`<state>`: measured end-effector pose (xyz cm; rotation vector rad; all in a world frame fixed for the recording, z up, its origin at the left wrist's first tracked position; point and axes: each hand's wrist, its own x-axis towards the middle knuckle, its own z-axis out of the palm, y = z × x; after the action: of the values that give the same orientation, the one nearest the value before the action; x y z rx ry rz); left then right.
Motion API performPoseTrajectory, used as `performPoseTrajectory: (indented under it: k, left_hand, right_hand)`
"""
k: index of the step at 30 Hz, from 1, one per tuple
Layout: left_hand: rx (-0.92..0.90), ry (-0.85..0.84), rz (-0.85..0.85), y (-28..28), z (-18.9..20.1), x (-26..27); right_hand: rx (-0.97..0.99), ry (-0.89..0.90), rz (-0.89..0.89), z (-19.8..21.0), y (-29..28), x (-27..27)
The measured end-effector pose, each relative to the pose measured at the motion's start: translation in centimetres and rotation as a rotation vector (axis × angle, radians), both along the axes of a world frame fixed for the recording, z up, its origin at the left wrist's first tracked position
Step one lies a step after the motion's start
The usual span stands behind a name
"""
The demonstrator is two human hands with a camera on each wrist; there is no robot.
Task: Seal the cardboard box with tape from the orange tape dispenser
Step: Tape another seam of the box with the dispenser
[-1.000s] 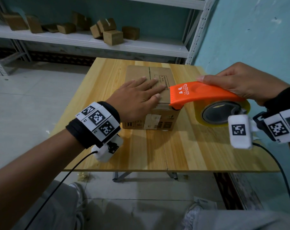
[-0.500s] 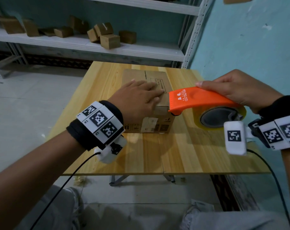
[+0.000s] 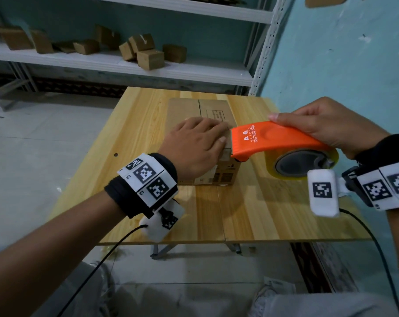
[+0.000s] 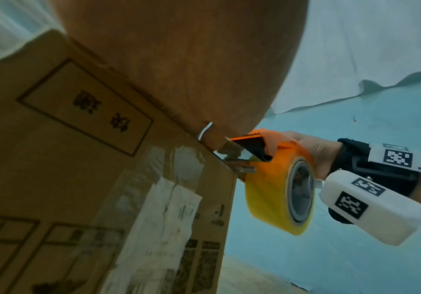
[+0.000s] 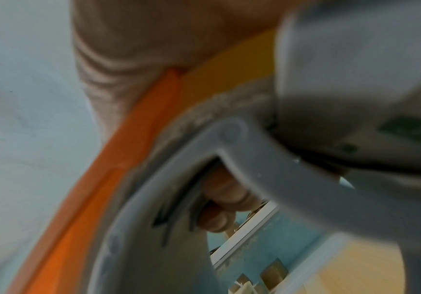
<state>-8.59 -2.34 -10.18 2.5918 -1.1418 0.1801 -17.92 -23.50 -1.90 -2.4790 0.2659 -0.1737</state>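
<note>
A brown cardboard box sits on the wooden table, flaps closed, with old tape and a label on its near side. My left hand lies flat on the box's top near its right edge, fingers relaxed, pressing down. My right hand grips the orange tape dispenser from above, with fingers through the grey hub. The dispenser's mouth touches the box's near right top corner, just beside my left fingertips. The yellow tape roll hangs right of the box, above the table.
The light wooden table has bare surface in front of and right of the box. A teal wall stands close on the right. Behind the table, a white metal shelf carries several small cardboard boxes.
My left fingers have drawn back toward the box's near right edge. The dispenser's mouth stays at the box's right corner, slightly lower.
</note>
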Motion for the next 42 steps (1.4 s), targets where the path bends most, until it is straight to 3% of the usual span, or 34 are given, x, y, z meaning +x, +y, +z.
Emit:
performPoseTrajectory:
  k: [13, 19, 26, 42]
  left_hand:
    - [0.060, -0.015, 0.011, -0.4, 0.2, 0.1]
    - [0.146, -0.070, -0.092, -0.5, 0.7, 0.5]
    - [0.033, 0.132, -0.098, -0.4, 1.2, -0.7]
    - [-0.026, 0.032, -0.049, -0.6, 0.6, -0.2]
  right_hand:
    - [0.028, -0.002, -0.013, -0.4, -0.2, 0.0]
    - [0.028, 0.002, 0.009, 0.0, 0.1, -0.2]
    - [0.033, -0.015, 0.028, -0.2, 0.6, -0.2]
    - [0.048, -0.038, 0.055, -0.6, 0.5, 0.1]
